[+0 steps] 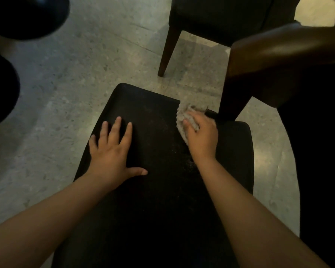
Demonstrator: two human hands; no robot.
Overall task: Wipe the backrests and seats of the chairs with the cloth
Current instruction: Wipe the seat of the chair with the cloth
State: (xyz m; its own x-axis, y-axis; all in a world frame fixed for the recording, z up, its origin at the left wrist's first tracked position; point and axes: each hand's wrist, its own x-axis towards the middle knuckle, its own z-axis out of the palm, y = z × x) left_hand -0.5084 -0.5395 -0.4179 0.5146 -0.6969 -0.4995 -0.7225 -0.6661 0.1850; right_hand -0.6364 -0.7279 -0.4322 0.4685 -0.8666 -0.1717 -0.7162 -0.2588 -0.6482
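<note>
**Seat wipe under way – far right corner in hand**

The floor (66, 84) is showing as pale speckled stone, smooth and faintly glossy. Over it the seat (162, 200) is filling the middle of the view: a broad black pad with rounded corners and a matt, leather-like skin. A second chair (211, 22) is standing beyond its far edge, dark-upholstered on tapering brown wooden legs, and nobody is touching it. A polished brown wooden part (278, 60), curved and shiny, is rising by the seat's far right corner.

The left hand (112, 151) is lying flat near the seat's left edge, fingers spread wide and holding nothing; it seems to be steadying the person. The right hand (201, 138) is pressing down on the cloth (182, 115) at the far right corner, fingers laid over it and barely bent. The cloth is grey, nubbly and bunched, with a scalloped edge.

Pale specks (190, 161) are dotting the seat beside the right wrist – so this seat is probably only partly wiped. Its backrest is out of view, and the other chair's state cannot be told, so most of the job looks to be left.
</note>
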